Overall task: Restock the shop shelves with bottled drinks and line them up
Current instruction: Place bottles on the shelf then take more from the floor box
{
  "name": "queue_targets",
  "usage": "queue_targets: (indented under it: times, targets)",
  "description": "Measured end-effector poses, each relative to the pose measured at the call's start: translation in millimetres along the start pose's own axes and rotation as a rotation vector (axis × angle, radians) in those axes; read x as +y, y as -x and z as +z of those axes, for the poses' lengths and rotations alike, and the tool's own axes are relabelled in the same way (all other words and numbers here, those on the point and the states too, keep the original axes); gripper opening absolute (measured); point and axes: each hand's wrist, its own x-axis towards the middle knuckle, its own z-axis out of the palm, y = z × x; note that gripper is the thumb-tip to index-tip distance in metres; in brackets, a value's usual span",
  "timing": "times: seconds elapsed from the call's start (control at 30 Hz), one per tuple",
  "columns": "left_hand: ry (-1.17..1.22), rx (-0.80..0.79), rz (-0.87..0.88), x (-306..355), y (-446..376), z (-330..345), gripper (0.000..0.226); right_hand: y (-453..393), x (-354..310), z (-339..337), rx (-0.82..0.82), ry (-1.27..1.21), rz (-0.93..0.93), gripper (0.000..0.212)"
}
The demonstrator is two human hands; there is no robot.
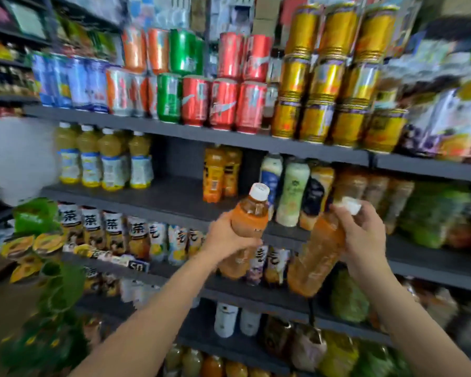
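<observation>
We hold two orange bottles, both tilted. Left hand [229, 238] wraps left bottle [245, 229] mid-body; right hand [365, 229] curls round right bottle [318, 254] at neck. Shelf gap [180, 194] at 10 o'clock. Risk: neck grip slips, or bottles topple shelved orange bottles [220, 172].

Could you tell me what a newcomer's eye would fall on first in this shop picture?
Most striking are the two orange-labelled bottles held up mid-frame, one in the left hand and one in the right hand. Behind them gapes a bare stretch of the middle shelf, between yellow drinks and orange ones. Above, stacked red cans and gold cans blaze with colour.
</observation>
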Motion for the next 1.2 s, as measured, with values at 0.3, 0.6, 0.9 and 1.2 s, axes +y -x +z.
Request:
queue_targets:
  times: [0.3, 0.6, 0.9, 1.2]
  targets:
    - [0.018, -0.123, 0.046, 90.1, -32.3, 154.3, 0.052, -126.2, 39.6, -130.3, 0.181, 0.153, -0.258, 0.027]
    - [-0.014, -0.026, 0.009, 94.5, -59.7, 204.1, 0.064, -191.5, 97.2, -142.0, -0.170, 0.273, 0.034, 0.084]
    - [-0.051, -0.031, 0.027, 110.5, -82.6, 232.9, 0.069, -210.9, 142.6, -153.9, -0.160, 0.548, 0.185, 0.059]
    - [-0.152, 0.023, 0.064, 121.6, -114.7, 275.2, 0.068, -209.3, 183.8, -154.4, -0.169, 0.756, 0.232, 0.059]
